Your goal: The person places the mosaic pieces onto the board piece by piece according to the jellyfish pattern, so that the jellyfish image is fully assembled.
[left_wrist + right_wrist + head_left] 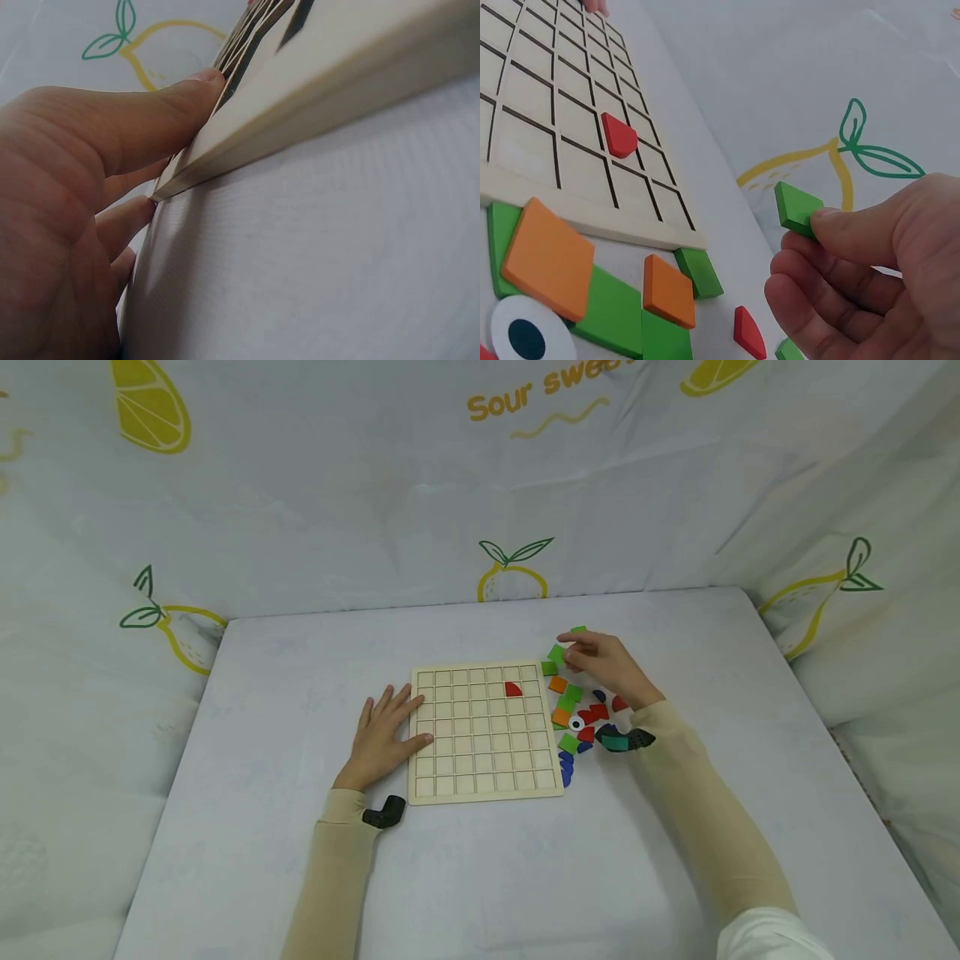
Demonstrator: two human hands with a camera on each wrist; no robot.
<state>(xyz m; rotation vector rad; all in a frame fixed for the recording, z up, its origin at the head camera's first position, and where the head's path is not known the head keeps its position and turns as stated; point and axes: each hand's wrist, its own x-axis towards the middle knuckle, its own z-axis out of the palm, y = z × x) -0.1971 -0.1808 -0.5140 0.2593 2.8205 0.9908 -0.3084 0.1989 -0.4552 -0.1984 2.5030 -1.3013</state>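
Note:
A pale wooden grid board (480,793) lies on the table. My left hand (381,739) rests at its left edge, fingers spread, with the thumb and a fingertip over the rim. In the left wrist view the thumb (169,112) presses on the board's top edge. One red rounded piece (513,689) sits in a cell near the upper right. Past the board's upper right corner, my right hand (603,664) pinches a green square tile (797,208) between thumb and index finger, above the table. The other fingers curl underneath.
Along the board's right side lie loose pieces: orange tiles (557,685), green tiles (568,743), red pieces (598,712), blue pieces (566,768) and a white disc with a dark centre (576,723). Some overlap. A printed white cloth (337,510) hangs behind the table.

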